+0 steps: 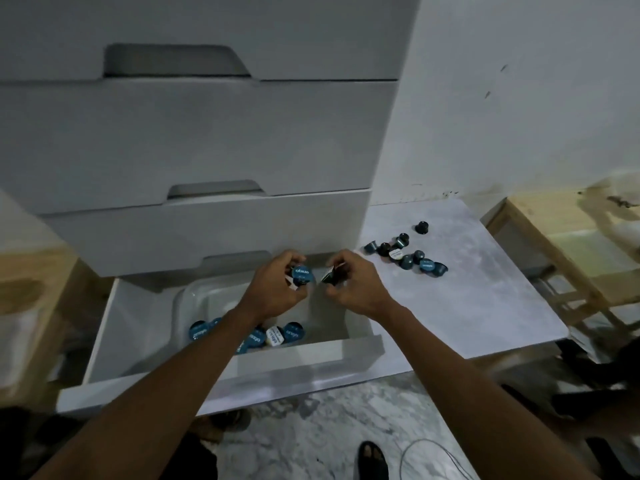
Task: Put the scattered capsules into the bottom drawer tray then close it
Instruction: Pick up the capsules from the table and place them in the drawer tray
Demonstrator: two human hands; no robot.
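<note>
The bottom drawer (221, 368) of a white cabinet stands pulled out, with a clear plastic tray (194, 296) inside it. Several blue-lidded capsules (273, 336) lie at the tray's near end. Above the tray, my left hand (277, 292) grips capsules, one with its blue lid (302, 274) facing up. My right hand (353, 285) is closed on a dark capsule (330, 276), close beside the left hand. Several more scattered capsules (408, 256) lie on the low grey table (467, 306) to the right of the drawer.
Closed white drawers (194, 140) rise above the open one. A wooden frame (554, 258) stands right of the table, against a white wall. A sandalled foot (372, 459) and a thin cable (433, 455) are on the marbled floor below.
</note>
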